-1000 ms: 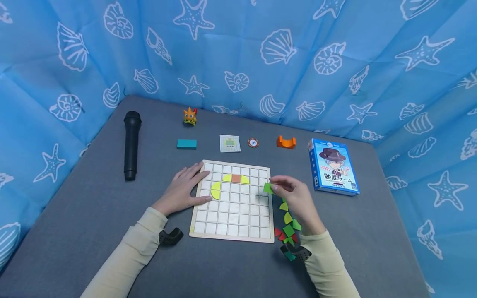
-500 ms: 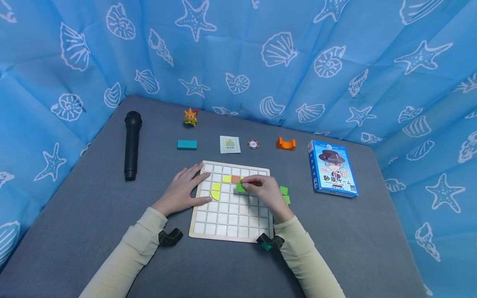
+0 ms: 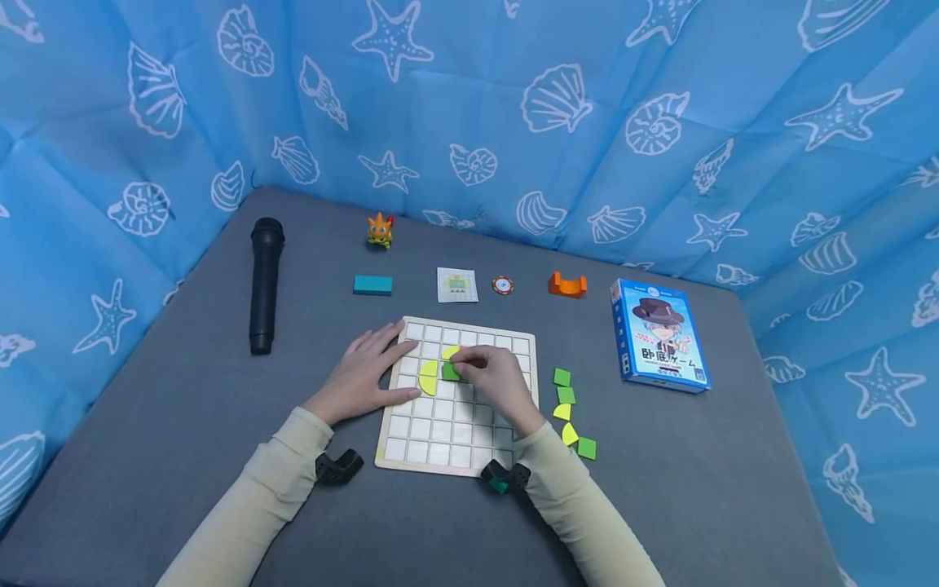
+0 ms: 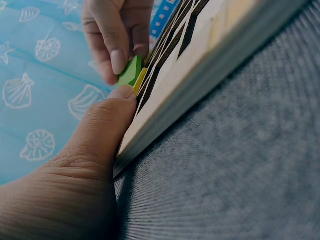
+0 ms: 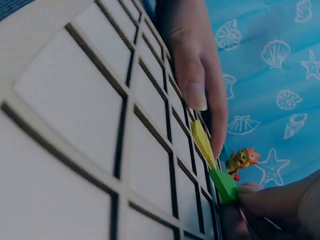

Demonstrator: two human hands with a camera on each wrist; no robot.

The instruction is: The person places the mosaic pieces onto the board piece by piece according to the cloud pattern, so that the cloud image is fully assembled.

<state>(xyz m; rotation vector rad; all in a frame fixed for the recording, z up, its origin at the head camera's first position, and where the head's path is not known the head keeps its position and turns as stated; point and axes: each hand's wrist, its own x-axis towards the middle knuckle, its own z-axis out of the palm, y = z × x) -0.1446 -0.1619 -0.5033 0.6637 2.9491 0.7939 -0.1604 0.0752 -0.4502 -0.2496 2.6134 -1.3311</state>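
A wooden grid board (image 3: 451,430) with white squares lies on the table. My left hand (image 3: 364,373) rests on its left edge with the fingers spread and the thumb near two yellow quarter-round tiles (image 3: 427,385). Between thumb and fingertips, my right hand (image 3: 500,385) pinches a green square tile (image 3: 451,372) at the board's upper left part. In the right wrist view the green tile (image 5: 225,187) is tilted beside the yellow tiles (image 5: 201,140). Another yellow tile (image 3: 451,351) shows just behind it. The right hand hides the orange-brown tile and the squares near it.
Loose green (image 3: 587,447) and yellow tiles (image 3: 570,434) lie right of the board. Behind it are a teal block (image 3: 372,285), a pattern card (image 3: 457,285), a poker chip (image 3: 502,284), an orange arch block (image 3: 567,284) and a toy figure (image 3: 380,231). A microphone (image 3: 266,285) and blue box (image 3: 662,334) flank them.
My right hand has carried the green tile leftward from the board's right edge to beside the yellow tiles, uncovering loose tiles on the right. The left hand has stayed on the board.
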